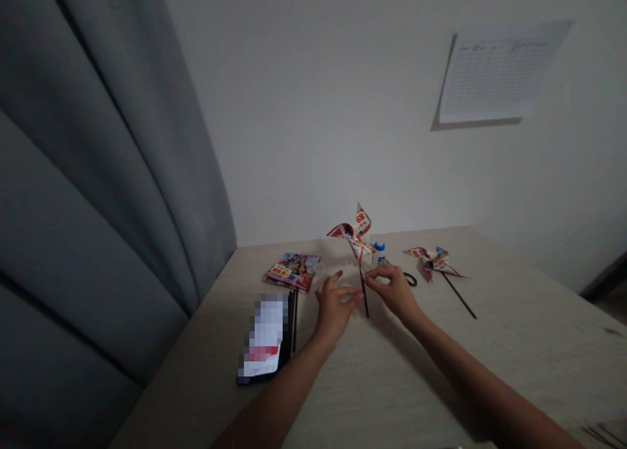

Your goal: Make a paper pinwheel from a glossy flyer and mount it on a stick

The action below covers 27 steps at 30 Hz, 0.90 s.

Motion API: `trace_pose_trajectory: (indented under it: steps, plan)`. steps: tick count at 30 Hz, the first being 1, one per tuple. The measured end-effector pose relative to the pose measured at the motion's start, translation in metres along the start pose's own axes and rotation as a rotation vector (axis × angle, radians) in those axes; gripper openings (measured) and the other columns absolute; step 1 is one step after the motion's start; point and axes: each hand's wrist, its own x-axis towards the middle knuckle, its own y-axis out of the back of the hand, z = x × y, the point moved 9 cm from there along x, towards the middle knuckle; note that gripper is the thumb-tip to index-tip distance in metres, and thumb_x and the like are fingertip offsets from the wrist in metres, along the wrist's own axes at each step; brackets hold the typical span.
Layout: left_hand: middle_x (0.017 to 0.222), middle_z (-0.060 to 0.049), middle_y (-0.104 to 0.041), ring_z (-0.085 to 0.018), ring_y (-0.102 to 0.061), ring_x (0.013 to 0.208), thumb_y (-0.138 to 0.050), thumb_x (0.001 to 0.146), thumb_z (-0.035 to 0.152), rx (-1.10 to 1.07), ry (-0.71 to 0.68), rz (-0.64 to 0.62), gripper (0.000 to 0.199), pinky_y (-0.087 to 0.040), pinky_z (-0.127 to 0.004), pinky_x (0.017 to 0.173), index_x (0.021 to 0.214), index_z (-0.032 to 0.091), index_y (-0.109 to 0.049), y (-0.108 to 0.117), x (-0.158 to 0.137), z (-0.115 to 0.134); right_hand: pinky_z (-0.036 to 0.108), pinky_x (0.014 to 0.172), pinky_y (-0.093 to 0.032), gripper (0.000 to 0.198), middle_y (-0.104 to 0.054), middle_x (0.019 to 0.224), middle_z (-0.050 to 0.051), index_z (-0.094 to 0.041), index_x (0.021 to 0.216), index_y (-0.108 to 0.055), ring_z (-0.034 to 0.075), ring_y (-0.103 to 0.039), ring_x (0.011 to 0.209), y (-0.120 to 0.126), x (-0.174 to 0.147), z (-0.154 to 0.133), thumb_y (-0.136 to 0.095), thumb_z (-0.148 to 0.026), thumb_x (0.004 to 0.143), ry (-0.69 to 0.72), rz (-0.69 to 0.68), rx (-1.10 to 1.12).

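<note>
A paper pinwheel [361,240] with colourful printed blades stands upright on a thin dark stick, above the middle of the table. My right hand [392,289] pinches the stick just below the blades. To the left of the stick is my left hand [336,305], its fingers spread; one digit reaches to the stick, and whether it touches I cannot tell. Another pinwheel [434,261] lies on the table to the right, its dark stick pointing toward me. Behind my right hand are a small bottle with a blue cap [379,253] and a black ring-shaped handle [410,279], partly hidden.
Printed paper pieces [294,270] are stacked at the left, with dark sticks [294,321] beside a lit phone [264,338]. More thin sticks [602,434] show at the lower right. Behind the table [514,344] rises a wall with a posted sheet [494,80]; a grey curtain [122,142] hangs left.
</note>
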Motion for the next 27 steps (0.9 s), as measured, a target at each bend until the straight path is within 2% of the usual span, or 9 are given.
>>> trace_pose_trajectory:
  steps: [3, 7, 14, 21, 27]
  plan:
    - [0.143, -0.006, -0.062, -0.034, -0.045, 0.14, -0.083, 0.074, 0.018, 0.001, -0.013, 0.016, 0.008, -0.031, -0.058, 0.119, 0.077, 0.025, -0.081, -0.006, 0.004, 0.01, 0.039, 0.09, -0.048, 0.022, -0.079, 0.083, 0.007, -0.023, 0.075, -0.08, 0.027, -0.068, 0.089, 0.009, 0.004, -0.001, -0.07, -0.043, 0.079, -0.007, -0.003, 0.028]
    - [0.143, -0.005, -0.061, -0.032, -0.048, 0.137, -0.084, 0.074, 0.017, 0.005, -0.055, 0.035, 0.01, -0.032, -0.057, 0.119, 0.076, 0.027, -0.08, -0.013, 0.007, 0.029, 0.04, 0.089, -0.048, 0.025, -0.078, 0.082, 0.007, -0.023, 0.076, -0.08, 0.028, -0.068, 0.09, 0.029, 0.005, -0.003, -0.071, -0.047, 0.078, 0.007, 0.046, 0.021]
    - [0.144, -0.005, -0.059, -0.032, -0.044, 0.14, -0.084, 0.074, 0.021, -0.036, -0.053, -0.013, 0.008, -0.032, -0.053, 0.118, 0.079, 0.027, -0.082, -0.037, 0.011, 0.048, 0.037, 0.081, -0.051, 0.026, -0.076, 0.077, 0.007, -0.022, 0.075, -0.08, 0.024, -0.068, 0.078, 0.059, -0.001, -0.007, -0.07, -0.046, 0.079, 0.067, 0.116, 0.088]
    - [0.145, -0.004, -0.059, -0.035, -0.042, 0.139, -0.084, 0.074, 0.022, 0.039, -0.051, -0.059, 0.006, -0.029, -0.058, 0.117, 0.076, 0.028, -0.082, -0.072, 0.011, 0.054, 0.037, 0.077, -0.052, 0.028, -0.078, 0.076, 0.007, -0.022, 0.072, -0.079, 0.025, -0.07, 0.077, 0.078, -0.008, 0.032, -0.071, -0.048, 0.075, -0.054, 0.154, 0.071]
    - [0.155, -0.002, -0.048, -0.042, -0.031, 0.145, -0.08, 0.077, 0.018, 0.086, -0.038, -0.017, 0.009, -0.017, -0.074, 0.115, 0.074, 0.027, -0.08, -0.097, 0.006, 0.062, 0.038, 0.084, -0.051, 0.03, -0.079, 0.08, 0.007, -0.021, 0.075, -0.08, 0.026, -0.071, 0.082, 0.093, -0.012, 0.063, -0.069, -0.049, 0.075, -0.116, 0.205, 0.026]
